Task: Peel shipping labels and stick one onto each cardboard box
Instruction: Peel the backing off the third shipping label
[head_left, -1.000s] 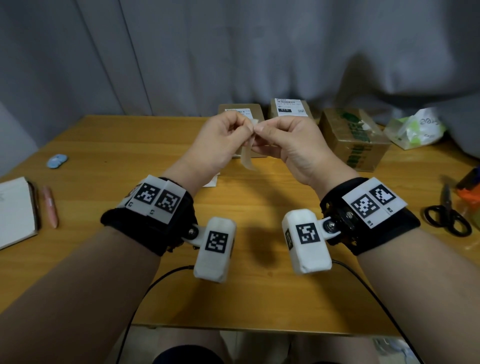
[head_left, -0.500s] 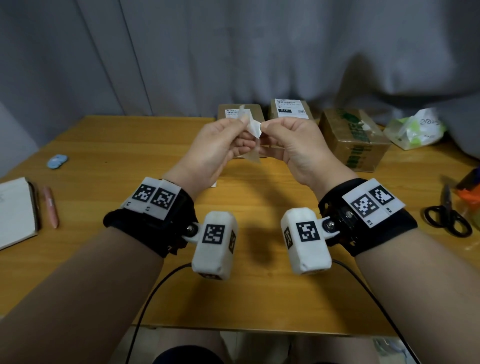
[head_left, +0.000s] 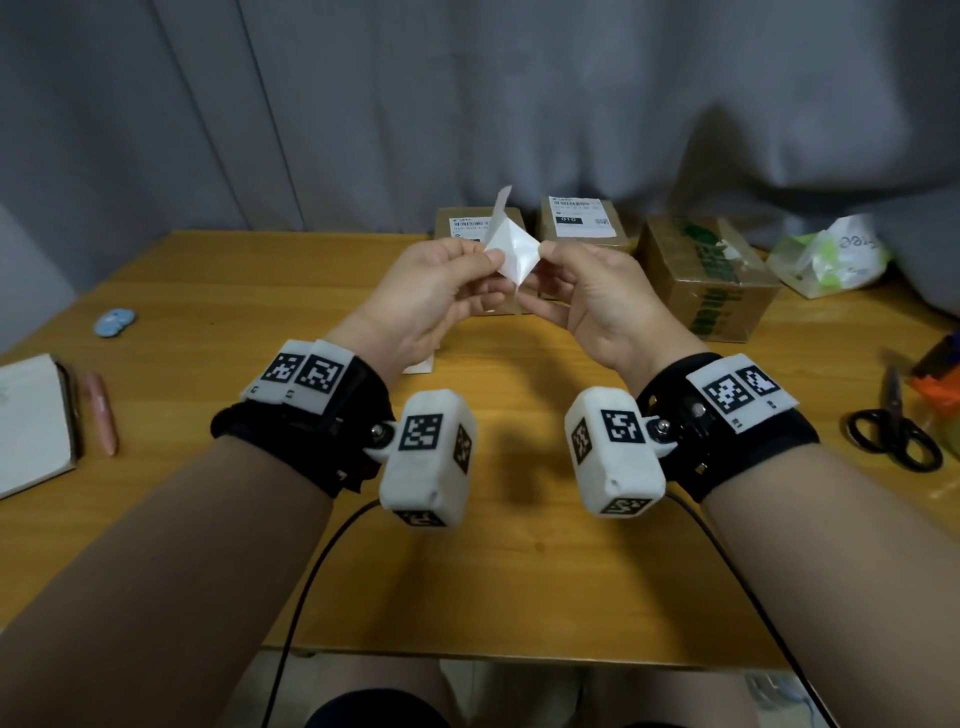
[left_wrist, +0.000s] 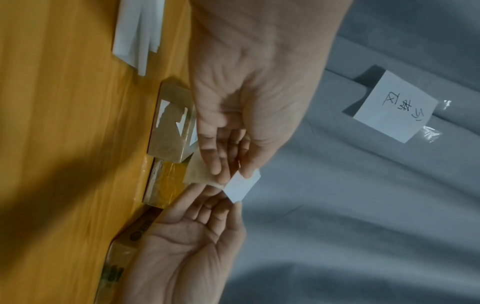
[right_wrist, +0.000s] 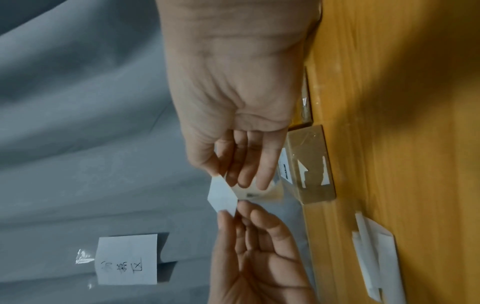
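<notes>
Above the table my left hand (head_left: 480, 257) and right hand (head_left: 545, 254) each pinch a corner of a white shipping label (head_left: 509, 249), and part of it sticks up between them. In the left wrist view a translucent backing (left_wrist: 200, 174) hangs off the label (left_wrist: 241, 188) under my left fingers. At the back stand two small cardboard boxes (head_left: 467, 228) (head_left: 579, 218), each with a label on top. To their right a bigger box (head_left: 701, 280) with green print shows no label.
A small stack of white sheets (head_left: 418, 366) lies on the wooden table (head_left: 519, 571) under my left wrist. Notebook (head_left: 31, 421), pen (head_left: 101, 410) and blue discs (head_left: 114, 322) lie at the left. Scissors (head_left: 893, 436) and a plastic bag (head_left: 831, 254) lie at the right.
My hands have drawn a little apart. The white label, a thin strip one second ago, has opened into a wider sheet between them and now sticks up.
</notes>
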